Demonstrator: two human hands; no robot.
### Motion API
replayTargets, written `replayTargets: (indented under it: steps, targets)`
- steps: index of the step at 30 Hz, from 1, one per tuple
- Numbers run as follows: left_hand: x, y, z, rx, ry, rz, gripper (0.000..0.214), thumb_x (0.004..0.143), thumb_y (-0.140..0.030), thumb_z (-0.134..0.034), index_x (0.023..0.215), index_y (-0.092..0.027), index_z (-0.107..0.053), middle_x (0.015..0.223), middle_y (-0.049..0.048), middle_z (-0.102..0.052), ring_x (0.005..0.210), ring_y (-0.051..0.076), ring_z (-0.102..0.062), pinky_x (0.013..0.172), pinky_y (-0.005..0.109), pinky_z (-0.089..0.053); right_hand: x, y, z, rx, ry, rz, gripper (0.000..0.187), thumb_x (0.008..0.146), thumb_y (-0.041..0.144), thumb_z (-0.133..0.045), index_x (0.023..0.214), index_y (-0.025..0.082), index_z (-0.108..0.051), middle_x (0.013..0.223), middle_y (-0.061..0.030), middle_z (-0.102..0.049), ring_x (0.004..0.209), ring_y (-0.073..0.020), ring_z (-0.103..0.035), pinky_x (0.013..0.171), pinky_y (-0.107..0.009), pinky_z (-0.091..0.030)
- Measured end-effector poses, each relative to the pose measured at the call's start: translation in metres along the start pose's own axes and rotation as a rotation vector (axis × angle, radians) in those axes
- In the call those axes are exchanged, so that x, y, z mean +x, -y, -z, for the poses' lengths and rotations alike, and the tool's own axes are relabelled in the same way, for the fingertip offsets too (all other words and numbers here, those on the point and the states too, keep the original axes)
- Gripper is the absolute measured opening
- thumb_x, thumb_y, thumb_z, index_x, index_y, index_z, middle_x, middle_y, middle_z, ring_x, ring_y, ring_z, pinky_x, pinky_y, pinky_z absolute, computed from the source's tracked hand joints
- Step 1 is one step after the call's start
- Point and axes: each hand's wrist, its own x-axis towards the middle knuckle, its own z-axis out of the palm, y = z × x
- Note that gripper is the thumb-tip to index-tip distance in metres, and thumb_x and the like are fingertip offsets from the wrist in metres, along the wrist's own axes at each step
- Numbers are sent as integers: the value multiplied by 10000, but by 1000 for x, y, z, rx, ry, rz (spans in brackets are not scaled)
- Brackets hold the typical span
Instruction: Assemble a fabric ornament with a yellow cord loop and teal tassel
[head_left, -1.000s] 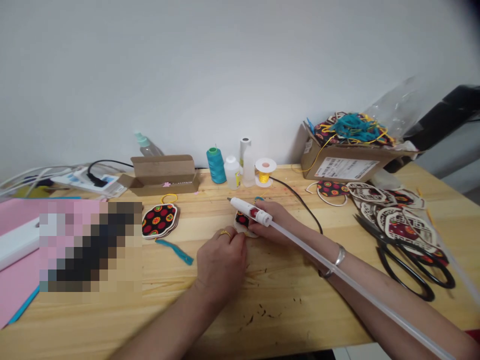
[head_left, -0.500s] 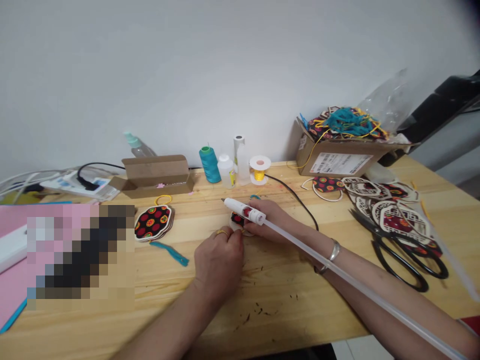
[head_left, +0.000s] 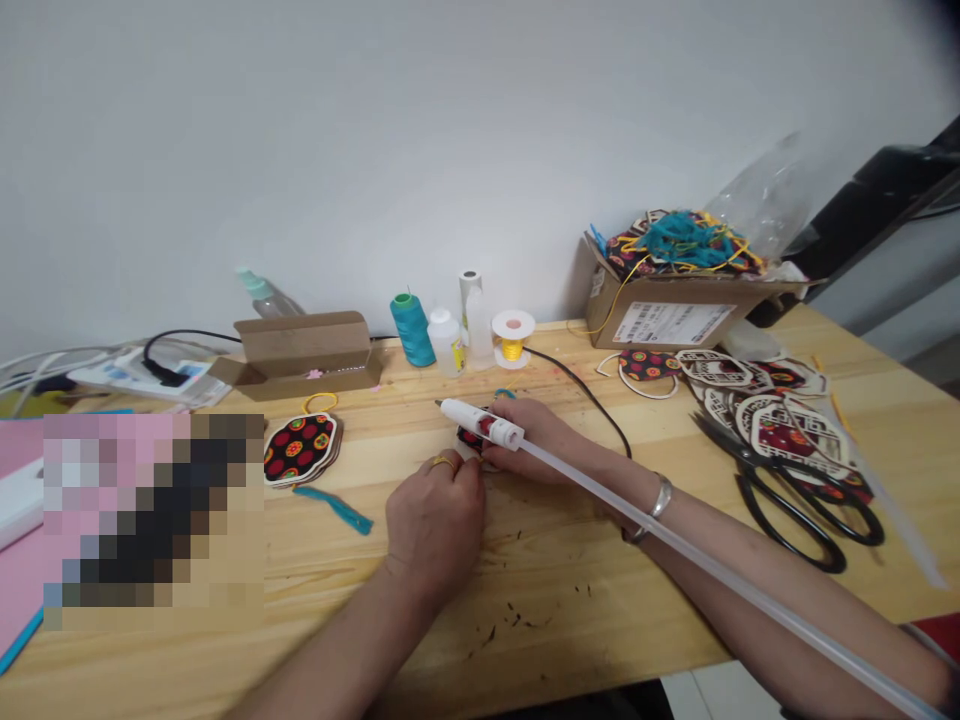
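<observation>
My right hand (head_left: 536, 440) is closed round a white hot glue gun (head_left: 476, 418), its dark nozzle pointing left and a long clear glue stick (head_left: 637, 520) running back over my forearm. Under the gun, a small dark patterned fabric piece (head_left: 470, 438) with a pale edge is mostly hidden by both hands. My left hand (head_left: 436, 510) is a closed fist with its fingertips at that piece, pressing or pinching its near edge. To the left lies a stack of patterned fabric pendants (head_left: 301, 450) with a yellow loop and a teal tassel (head_left: 337, 510).
Black scissors (head_left: 787, 510) lie at the right beside cut-out pieces (head_left: 795, 430). Behind them stands a full cardboard box (head_left: 667, 315). A teal thread cone (head_left: 412, 330), glue bottles (head_left: 448, 345), a yellow spool (head_left: 513, 340) and a small open box (head_left: 311, 350) line the wall. A black cord crosses behind my right hand.
The whole view has shifted slightly, so things sit a little further left. Both hands, the glue gun and the fabric piece keep nearly the same arrangement.
</observation>
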Motion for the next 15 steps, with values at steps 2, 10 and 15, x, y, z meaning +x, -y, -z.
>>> replayTargets:
  steps: [2, 10, 15]
  targets:
    - [0, 0, 1, 7, 9, -23, 244, 833, -163, -414, 743, -196, -638, 717, 50, -628, 642, 209, -585, 485, 295, -316, 0, 0, 0, -6, -2, 5, 96, 668, 214, -534, 753, 179, -562, 684, 20, -584, 625, -117, -524, 521, -195, -335]
    - [0, -1, 0, 15, -18, -51, 244, 837, -155, -410, 767, -175, -643, 711, 63, -624, 650, 218, -589, 500, 301, -358, -2, 4, 1, -18, -18, 19, 61, 700, 227, -524, 732, 180, -548, 691, 18, -590, 622, -112, -520, 514, -192, -321]
    - [-2, -1, -2, -4, -20, -28, 238, 838, -173, -410, 779, -184, -641, 727, 55, -632, 660, 218, -594, 499, 303, -360, -1, 5, 0, -31, -26, 10, 87, 735, 252, -512, 743, 177, -556, 698, 9, -597, 621, -112, -517, 527, -200, -322]
